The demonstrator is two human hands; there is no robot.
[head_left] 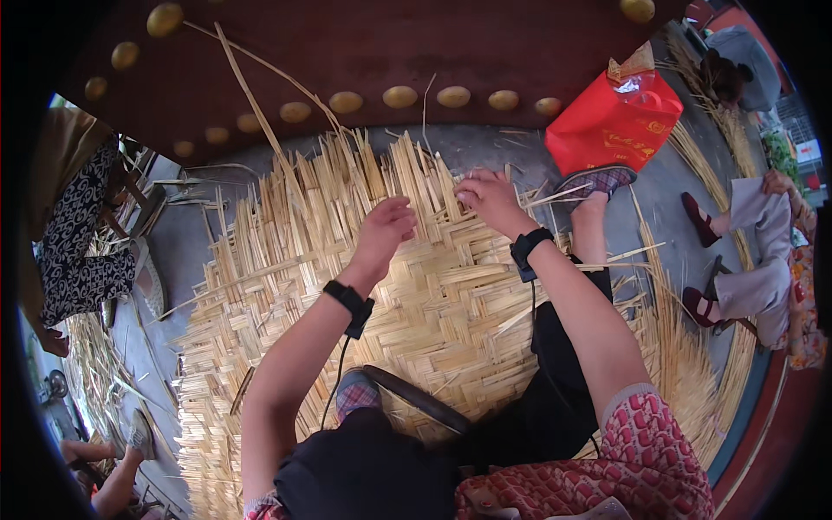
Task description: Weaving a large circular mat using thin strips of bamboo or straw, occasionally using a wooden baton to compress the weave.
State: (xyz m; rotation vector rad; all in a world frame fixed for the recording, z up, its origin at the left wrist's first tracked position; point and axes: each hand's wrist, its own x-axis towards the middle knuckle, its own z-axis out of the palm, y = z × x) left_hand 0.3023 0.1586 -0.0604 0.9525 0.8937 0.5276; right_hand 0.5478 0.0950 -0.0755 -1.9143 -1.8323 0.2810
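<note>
A large woven mat of pale bamboo strips (433, 295) lies on the ground under me, with loose strip ends sticking up at its far edge. My left hand (386, 227) rests fingers-down on the strips near that edge, pinching or pressing one. A little to its right, my right hand (487, 198) is closed around the ends of a few strips. Both wrists carry black bands with cables. My right foot in a plaid shoe (598, 180) sits on the mat's right side, and my left shoe (357, 394) is near my knee.
A dark red studded door (364, 52) stands beyond the mat. A red bag (617, 121) sits at the right. Another person's legs (745, 260) are at the far right, and someone in patterned cloth (82, 243) at the left. Loose strips (693, 347) lie around.
</note>
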